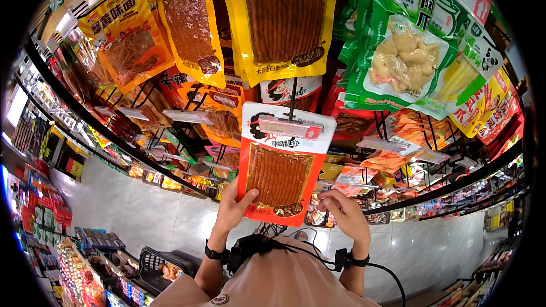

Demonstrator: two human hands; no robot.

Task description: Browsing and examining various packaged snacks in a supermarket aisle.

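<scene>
A red and white packet (pixel 278 179) of brown sliced snack strips hangs upright in front of me at a rack hook, with a clear price-tag holder (pixel 290 127) across its upper part. My left hand (pixel 232 207) is closed on the packet's lower left edge, thumb on the front and the other fingers behind, mostly hidden. Beside the lower right edge is my right hand (pixel 346 214), its fingers loosely bent and apart with nothing in them. Just above hang a large yellow packet (pixel 284 23) of similar strips and a narrower yellow packet (pixel 187 28).
Green snack bags (pixel 404 51) hang at the upper right and an orange bag (pixel 128 40) at the upper left. A dark curved rail (pixel 136 150) runs below the rack's hooks. At the lower left sits a black shopping basket (pixel 151 267) near stocked shelves. Grey tile floor (pixel 153 216) lies below.
</scene>
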